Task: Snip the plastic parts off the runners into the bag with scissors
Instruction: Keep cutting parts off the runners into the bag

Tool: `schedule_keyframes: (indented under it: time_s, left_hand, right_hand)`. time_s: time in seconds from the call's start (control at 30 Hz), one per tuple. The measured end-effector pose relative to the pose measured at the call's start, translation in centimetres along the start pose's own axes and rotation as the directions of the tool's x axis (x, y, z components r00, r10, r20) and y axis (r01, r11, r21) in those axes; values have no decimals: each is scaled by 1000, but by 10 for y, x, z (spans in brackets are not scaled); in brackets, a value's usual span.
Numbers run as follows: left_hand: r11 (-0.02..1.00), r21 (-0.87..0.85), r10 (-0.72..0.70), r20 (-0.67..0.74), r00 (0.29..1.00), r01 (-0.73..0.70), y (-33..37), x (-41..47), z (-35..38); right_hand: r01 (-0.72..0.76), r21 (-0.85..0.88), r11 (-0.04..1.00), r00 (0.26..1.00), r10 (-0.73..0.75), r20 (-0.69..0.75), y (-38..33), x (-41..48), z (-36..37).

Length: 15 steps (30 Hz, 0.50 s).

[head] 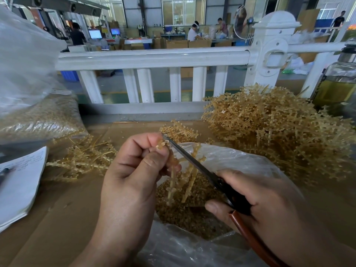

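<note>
My left hand (134, 170) pinches the top of a tan plastic runner (187, 176) whose branches hang down over the open clear bag (240, 160). My right hand (269, 207) grips scissors (194, 162) with black and brown handles. The blades look closed, and their tip reaches up to the runner's top beside my left fingertips. Loose tan snipped parts (192, 212) fill the bottom of the bag.
A big heap of uncut runners (279, 132) lies at the right, stripped runners (82, 160) at the left. A filled clear bag (38, 116), papers (19, 184), a glass jar (339, 81) and a white railing (154, 56) surround the cardboard-covered table (67, 218).
</note>
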<state>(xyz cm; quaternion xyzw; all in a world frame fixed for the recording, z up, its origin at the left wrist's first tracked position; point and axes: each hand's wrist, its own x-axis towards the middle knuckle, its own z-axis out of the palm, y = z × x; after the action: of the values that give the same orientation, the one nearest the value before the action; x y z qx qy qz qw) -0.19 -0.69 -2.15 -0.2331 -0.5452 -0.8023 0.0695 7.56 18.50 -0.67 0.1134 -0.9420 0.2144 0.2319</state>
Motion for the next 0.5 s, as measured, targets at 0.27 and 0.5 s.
schedule_keyframes:
  time_s: [0.27,0.5]
  left_hand:
    - [999,37,-11,-14,1000,11,3,0,1]
    - [998,61,-1,-56,998,4,4,0,3]
  right_hand:
    - [19,-18,1000,1000,-19,-14,1,0,0]
    - [14,5,1000,1000,-14,8,0,0,-4]
